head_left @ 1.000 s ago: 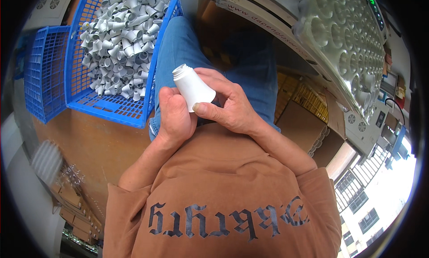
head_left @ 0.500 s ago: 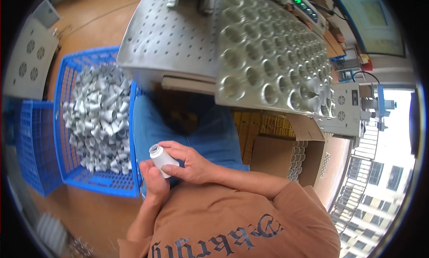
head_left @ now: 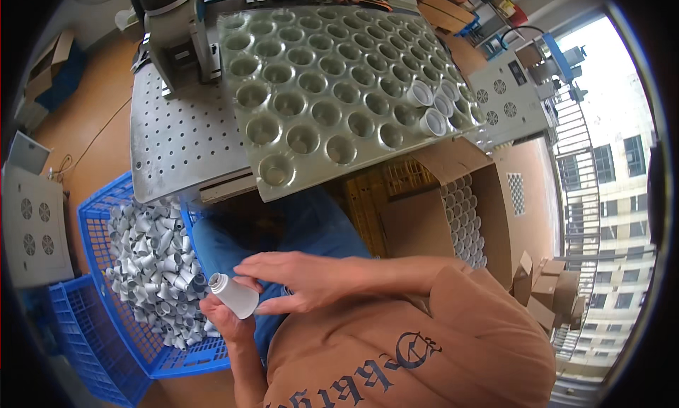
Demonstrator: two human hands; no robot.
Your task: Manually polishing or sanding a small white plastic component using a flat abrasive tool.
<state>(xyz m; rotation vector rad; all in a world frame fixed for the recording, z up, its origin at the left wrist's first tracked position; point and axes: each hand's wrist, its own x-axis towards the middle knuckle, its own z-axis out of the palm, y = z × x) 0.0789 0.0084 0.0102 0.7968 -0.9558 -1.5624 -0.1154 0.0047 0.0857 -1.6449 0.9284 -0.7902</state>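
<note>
Two bare hands meet low in the head view, over the person's lap. Left hand (head_left: pixel 225 322) is wrapped around the body of a small white plastic bottle (head_left: pixel 234 295), fingers curled under it and clamped on it; the bottle lies tilted, neck pointing up and to the left. Right hand (head_left: pixel 300 281) reaches across from the right, its fingertips (head_left: pixel 244 269) resting on the upper side of the same bottle, thumb touching lower down; fingers are spread rather than closed, so this is contact and not a full grasp.

Bottle sits just right of a blue plastic crate (head_left: pixel 145 351), which is heaped with many more white bottles (head_left: pixel 152 266) of the same kind. A second blue crate (head_left: pixel 74 337) stands to the lower left of the first.

Above the hands, a metal tray with round pockets (head_left: pixel 332 90) is tilted toward the person; most pockets are bare, and a few white bottles (head_left: pixel 433 107) stand in pockets near its right edge. The tray rests on a perforated metal table (head_left: pixel 180 136). To the right of the lap, an open cardboard box (head_left: pixel 488 196) holds upright white bottles in rows (head_left: pixel 463 220). The person wears blue trousers (head_left: pixel 297 228) and a brown printed shirt (head_left: pixel 424 344).
</note>
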